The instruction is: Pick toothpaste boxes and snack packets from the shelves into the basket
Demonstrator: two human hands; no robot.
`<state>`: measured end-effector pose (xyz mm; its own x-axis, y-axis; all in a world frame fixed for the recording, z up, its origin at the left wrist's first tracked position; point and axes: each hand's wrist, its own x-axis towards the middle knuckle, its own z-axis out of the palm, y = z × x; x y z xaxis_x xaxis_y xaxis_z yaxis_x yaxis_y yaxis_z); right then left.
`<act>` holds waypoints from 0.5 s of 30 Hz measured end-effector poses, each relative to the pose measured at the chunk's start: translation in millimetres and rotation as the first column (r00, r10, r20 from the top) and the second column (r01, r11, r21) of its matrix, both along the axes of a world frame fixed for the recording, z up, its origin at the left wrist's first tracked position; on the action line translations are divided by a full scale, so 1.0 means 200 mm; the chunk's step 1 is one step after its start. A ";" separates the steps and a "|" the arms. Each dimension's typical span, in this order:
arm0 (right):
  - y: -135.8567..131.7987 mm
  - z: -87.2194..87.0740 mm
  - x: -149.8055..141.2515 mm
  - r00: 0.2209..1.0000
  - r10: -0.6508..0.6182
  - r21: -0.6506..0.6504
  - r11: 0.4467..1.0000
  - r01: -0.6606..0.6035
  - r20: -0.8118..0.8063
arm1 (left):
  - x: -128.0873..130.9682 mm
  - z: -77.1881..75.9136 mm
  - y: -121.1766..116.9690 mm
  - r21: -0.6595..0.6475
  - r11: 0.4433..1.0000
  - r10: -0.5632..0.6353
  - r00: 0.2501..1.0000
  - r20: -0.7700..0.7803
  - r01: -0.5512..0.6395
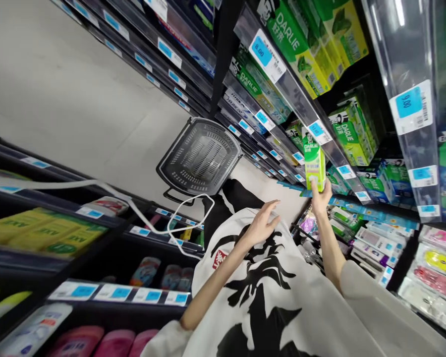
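Observation:
My right hand grips the lower end of a green and yellow Darlie toothpaste box, held upright in front of the shelf edge on the right. Thumb and fingers wrap around the box's bottom. My left hand hovers before the white shirt with its fingers stretched out and nothing in it. Close by the held box, more Darlie boxes stand on the shelf.
A dark grey shopping basket sits on the floor beyond my legs. A white cable crosses the left shelves, which hold yellow AXE packs and pink bottles. Hanging small packages fill the lower right.

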<state>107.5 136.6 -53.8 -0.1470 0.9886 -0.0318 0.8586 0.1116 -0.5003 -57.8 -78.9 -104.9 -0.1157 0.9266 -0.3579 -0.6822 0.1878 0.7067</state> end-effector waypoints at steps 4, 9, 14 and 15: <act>0.17 -0.12 0.00 1.000 -0.009 0.271 0.963 0.001 0.026 | 0.01 0.00 -0.05 0.023 0.994 -0.109 0.992 -0.067 0.111; 0.34 -0.28 -0.02 0.990 -0.107 0.286 0.955 0.076 0.094 | 0.00 -0.01 -0.11 -0.031 0.965 -0.262 0.954 -0.146 0.260; 0.60 -0.29 0.00 0.947 -0.057 0.058 0.997 0.040 0.317 | -0.01 -0.05 -0.19 -0.058 0.932 -0.364 0.920 -0.146 0.359; 0.65 -0.28 0.00 0.942 -0.035 0.044 0.999 0.022 0.333 | -0.02 -0.06 -0.21 -0.077 0.929 -0.370 0.917 -0.148 0.362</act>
